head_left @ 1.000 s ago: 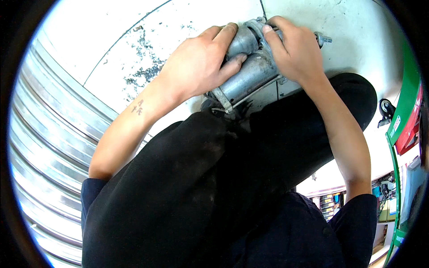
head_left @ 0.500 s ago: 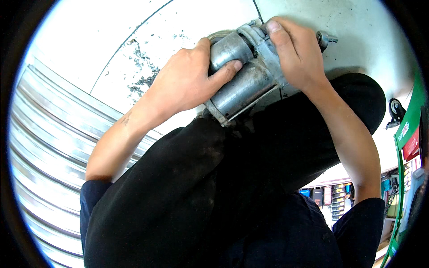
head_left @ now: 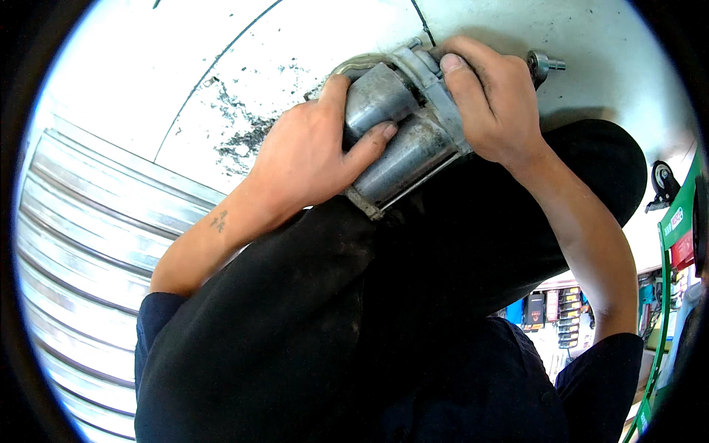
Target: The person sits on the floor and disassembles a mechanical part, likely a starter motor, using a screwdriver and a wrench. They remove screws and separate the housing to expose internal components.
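A grey metal starter motor lies tilted across my black-trousered legs and the pale floor. It has a large cylinder, with a smaller solenoid cylinder alongside. My left hand is wrapped round the solenoid side, its thumb lying over the metal and the other fingers hidden behind. At the housing end, my right hand grips with the thumb on top; its fingertips are out of sight. Just beyond the right hand, a ratchet with a socket rests on the floor, its handle mostly hidden.
Dark crumbs of dirt are scattered on the floor to the left. A ribbed metal shutter runs along the left side. On the right are a black caster wheel and a green frame; shelves with small boxes show behind me.
The starter motor has shifted slightly toward my legs, with both hands still holding it. My left thumb sits a little lower, and the whole view has moved slightly.
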Demonstrator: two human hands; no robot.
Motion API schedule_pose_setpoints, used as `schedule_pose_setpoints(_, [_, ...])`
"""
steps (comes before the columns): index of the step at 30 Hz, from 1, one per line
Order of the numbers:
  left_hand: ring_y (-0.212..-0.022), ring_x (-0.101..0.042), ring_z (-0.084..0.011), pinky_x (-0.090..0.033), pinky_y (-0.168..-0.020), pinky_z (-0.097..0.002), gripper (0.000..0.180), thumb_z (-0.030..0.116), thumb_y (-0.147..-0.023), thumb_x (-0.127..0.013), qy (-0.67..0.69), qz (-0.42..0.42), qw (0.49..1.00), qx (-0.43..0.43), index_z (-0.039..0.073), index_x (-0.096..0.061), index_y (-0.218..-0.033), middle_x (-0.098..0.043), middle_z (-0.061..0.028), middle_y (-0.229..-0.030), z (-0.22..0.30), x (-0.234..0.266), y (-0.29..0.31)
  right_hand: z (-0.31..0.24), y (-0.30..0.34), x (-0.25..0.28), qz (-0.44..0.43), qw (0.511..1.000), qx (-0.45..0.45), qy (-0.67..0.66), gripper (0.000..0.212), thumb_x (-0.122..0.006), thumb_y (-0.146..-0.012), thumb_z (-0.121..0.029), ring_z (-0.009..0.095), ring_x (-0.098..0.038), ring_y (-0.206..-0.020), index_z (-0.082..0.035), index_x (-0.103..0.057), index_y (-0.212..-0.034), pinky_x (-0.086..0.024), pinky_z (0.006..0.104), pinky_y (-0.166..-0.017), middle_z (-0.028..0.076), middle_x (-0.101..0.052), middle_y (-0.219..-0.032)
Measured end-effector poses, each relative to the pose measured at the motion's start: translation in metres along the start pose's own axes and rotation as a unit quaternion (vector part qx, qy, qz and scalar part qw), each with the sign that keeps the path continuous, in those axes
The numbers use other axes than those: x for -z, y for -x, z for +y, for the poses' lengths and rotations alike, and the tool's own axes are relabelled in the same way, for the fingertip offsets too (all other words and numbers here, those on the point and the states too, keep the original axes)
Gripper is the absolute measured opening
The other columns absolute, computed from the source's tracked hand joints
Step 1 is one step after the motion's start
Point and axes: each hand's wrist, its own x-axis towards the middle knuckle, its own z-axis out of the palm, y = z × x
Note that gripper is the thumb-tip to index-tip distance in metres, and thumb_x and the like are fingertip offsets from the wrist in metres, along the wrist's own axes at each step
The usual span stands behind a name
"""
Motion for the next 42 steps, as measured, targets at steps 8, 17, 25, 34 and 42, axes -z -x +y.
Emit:
schedule_pose_setpoints(8, [-0.083,-0.076,-0.0407,-0.061,-0.073,-0.0449,0.062,0.04,-0.09,-0.074,0.054,0.026,0.998,-0.022,-0.001,-0.051,-0.13,-0.073,-0.0267,-0.093,-0.025,-0.007,0.001,0.001,-0.005,-0.005,-0.011,1.0,0.022,0.007,0.022,-0.059,-0.096,-0.022,0.036,-0.061,-0.052,-0.004,-0.063,-0.085,-0.048,0.046,-0.053,0.017,-0.057,-0.057])
schedule_pose_setpoints(17, [-0.087,-0.073,-0.0453,-0.059,-0.078,-0.0482,0.065,0.037,-0.085,-0.078,0.09,0.023,0.995,0.035,-0.001,-0.051,-0.131,-0.072,-0.0275,-0.095,-0.024,-0.004,0.007,-0.001,-0.014,-0.01,-0.023,0.999,0.039,0.012,0.02,-0.06,-0.094,-0.023,0.034,-0.062,-0.051,-0.005,-0.062,-0.086,-0.05,0.0444,-0.051,0.016,-0.059,-0.058])
schedule_pose_setpoints(25, [-0.082,-0.072,-0.0467,-0.058,-0.072,-0.0498,0.068,0.048,-0.094,-0.071,0.044,-0.022,0.994,0.102,-0.006,-0.047,-0.128,-0.07,-0.0329,-0.089,-0.003,0.01,0.005,-0.001,-0.013,-0.016,-0.014,1.0,0.002,0.013,0.021,-0.059,-0.095,-0.023,0.033,-0.064,-0.052,-0.003,-0.066,-0.092,-0.051,0.0436,-0.053,0.016,-0.061,-0.06])
schedule_pose_setpoints(34, [-0.078,-0.073,-0.0437,-0.058,-0.069,-0.0478,0.065,0.048,-0.096,-0.067,0.054,-0.029,0.992,0.108,-0.008,-0.05,-0.126,-0.07,-0.0312,-0.085,-0.003,0.01,0.0,0.006,-0.011,-0.018,-0.036,0.999,-0.013,-0.002,0.024,-0.056,-0.1,-0.021,0.03,-0.063,-0.051,-0.001,-0.07,-0.101,-0.05,0.0406,-0.053,0.014,-0.062,-0.059])
schedule_pose_setpoints(42, [-0.071,-0.072,-0.0441,-0.058,-0.063,-0.0475,0.067,0.052,-0.096,-0.068,-0.003,-0.001,0.997,0.079,-0.011,-0.054,-0.112,-0.068,-0.0299,-0.075,0.006,0.011,-0.008,0.005,-0.011,-0.019,-0.001,1.0,-0.023,0.009,0.021,-0.056,-0.098,-0.017,0.037,-0.063,-0.054,-0.001,-0.069,-0.092,-0.049,0.0449,-0.056,0.019,-0.06,-0.06])
